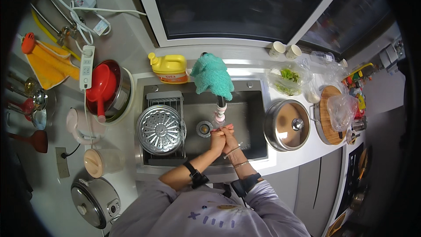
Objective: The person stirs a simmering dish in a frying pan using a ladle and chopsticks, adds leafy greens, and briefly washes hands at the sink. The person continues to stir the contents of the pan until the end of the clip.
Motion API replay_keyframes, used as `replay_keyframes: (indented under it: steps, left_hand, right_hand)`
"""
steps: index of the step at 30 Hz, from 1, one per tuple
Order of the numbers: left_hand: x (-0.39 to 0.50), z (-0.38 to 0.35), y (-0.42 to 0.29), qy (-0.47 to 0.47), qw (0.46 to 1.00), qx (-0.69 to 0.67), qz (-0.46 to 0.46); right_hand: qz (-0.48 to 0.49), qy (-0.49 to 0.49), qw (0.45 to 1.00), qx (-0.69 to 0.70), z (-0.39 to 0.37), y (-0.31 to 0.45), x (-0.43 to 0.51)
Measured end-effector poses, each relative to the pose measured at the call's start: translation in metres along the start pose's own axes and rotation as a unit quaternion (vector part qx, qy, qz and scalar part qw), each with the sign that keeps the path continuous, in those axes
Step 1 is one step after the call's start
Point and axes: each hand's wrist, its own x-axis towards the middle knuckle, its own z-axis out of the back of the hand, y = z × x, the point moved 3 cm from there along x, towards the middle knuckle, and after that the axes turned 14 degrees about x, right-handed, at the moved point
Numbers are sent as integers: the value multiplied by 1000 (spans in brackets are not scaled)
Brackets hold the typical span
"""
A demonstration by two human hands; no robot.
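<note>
Under the faucet's white and pink spout [220, 114], my left hand [217, 140] and my right hand [231, 138] are pressed together over the sink basin [194, 110]. Some fingers show pinkish at the top, but most are hidden, and I see no object between the palms. Just below the spout there appears to be water. A teal fluffy cloth [212, 74] drapes over the faucet. To the left of my hands is the drain strainer [204, 128]. A round perforated metal steamer tray [161, 130] rests on a rack [183, 100] at the sink's left side.
A lidded steel pot [287, 125] stands right of the sink, near bagged greens [289, 78] and a round wooden board [330, 115]. Behind the sink stands a yellow jug [170, 68]. A red ladle [102, 84] in a pot and a rice cooker [95, 202] are at left.
</note>
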Motion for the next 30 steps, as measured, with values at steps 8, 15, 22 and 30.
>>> replay_keyframes:
  steps: [8, 15, 22, 30]
  left_hand:
    - [-20, 39, -9, -68, 789, 484, -373]
    - [38, 23, -3, -121, 960, 251, 16]
    - [50, 10, -9, -177, 967, 176, 51]
    - [69, 6, -14, -157, 932, 328, -3]
  right_hand:
    - [-36, 7, 998, -57, -3, 5, 55]
    - [-5, -34, 984, -175, -44, -20, 18]
    - [34, -7, 974, -226, -18, 1, 24]
    - [69, 121, 980, -143, -2, 5, 41]
